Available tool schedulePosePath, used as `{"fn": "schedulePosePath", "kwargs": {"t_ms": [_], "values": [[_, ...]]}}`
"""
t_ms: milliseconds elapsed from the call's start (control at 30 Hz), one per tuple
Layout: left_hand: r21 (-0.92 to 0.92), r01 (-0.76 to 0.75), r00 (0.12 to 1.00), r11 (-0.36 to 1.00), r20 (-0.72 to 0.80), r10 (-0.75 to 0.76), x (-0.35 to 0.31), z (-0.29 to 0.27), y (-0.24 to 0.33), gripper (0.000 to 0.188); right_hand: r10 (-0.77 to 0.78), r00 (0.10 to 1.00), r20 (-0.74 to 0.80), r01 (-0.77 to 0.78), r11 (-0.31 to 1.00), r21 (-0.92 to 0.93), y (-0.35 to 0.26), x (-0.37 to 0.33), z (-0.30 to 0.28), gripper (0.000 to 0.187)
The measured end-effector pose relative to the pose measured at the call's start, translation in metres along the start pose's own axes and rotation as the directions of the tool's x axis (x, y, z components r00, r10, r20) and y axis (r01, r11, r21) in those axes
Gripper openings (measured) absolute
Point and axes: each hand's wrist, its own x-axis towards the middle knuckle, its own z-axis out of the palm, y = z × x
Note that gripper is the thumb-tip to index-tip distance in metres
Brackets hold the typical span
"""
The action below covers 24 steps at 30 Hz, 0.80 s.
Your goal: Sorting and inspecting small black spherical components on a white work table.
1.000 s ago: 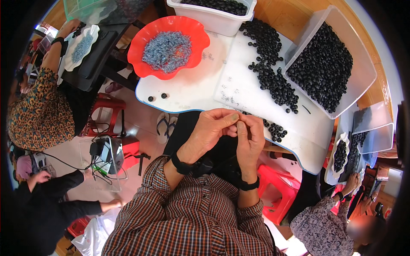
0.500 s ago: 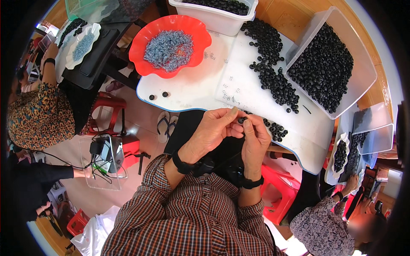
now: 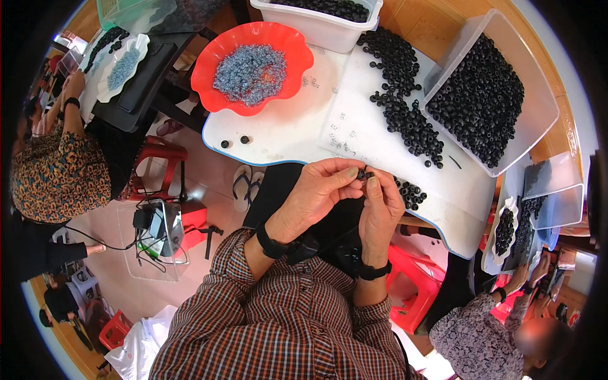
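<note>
- Centre of frame: the left hand (image 3: 316, 193) and right hand (image 3: 381, 206) nearly meet, both pinching a small black bead (image 3: 363, 175).
- Upper left of centre: red scalloped bowl (image 3: 204, 71).
- Upper right: clear bin (image 3: 538, 111).

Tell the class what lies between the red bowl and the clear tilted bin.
In the head view, from the red bowl to the clear bin: white tabletop, then a white sheet with loose black beads.

The bare left hand (image 3: 315, 195) and bare right hand (image 3: 382, 204) hold their pinched thumbs and forefingers close together; the checked-sleeved left forearm (image 3: 234, 267) slants inward, the matching right forearm (image 3: 372, 316) rises nearly straight.
</note>
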Motion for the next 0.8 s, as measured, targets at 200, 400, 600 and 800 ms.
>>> {"fn": "schedulePosePath", "kwargs": {"t_ms": [200, 400, 600, 800], "values": [[0.013, 0.001, 1.0, 1.0, -0.016, -0.001, -0.0003, 0.002, -0.0008, 0.023, -0.046, 0.999, 0.017, 0.047, 0.997, -0.056, 0.0018, 0.0007, -0.0021, 0.017], [0.048, -0.026, 0.999, 0.999, -0.028, 0.027, -0.0003, 0.006, -0.0025, 0.023, -0.064, 0.998, 0.017, 0.065, 0.991, -0.119, 0.0024, 0.001, -0.003, 0.017], [0.07, -0.061, 0.998, 0.996, -0.014, 0.062, -0.0018, 0.0072, -0.0031, 0.023, -0.102, 0.995, 0.009, 0.101, 0.964, -0.246, 0.0021, 0.0008, -0.0014, 0.016], [0.064, -0.07, 0.998, 0.995, -0.002, 0.071, -0.002, 0.0059, -0.0046, 0.024, -0.168, 0.986, 0.012, 0.16, 0.913, -0.374, -0.0018, 0.0, 0.0007, 0.016]]}}
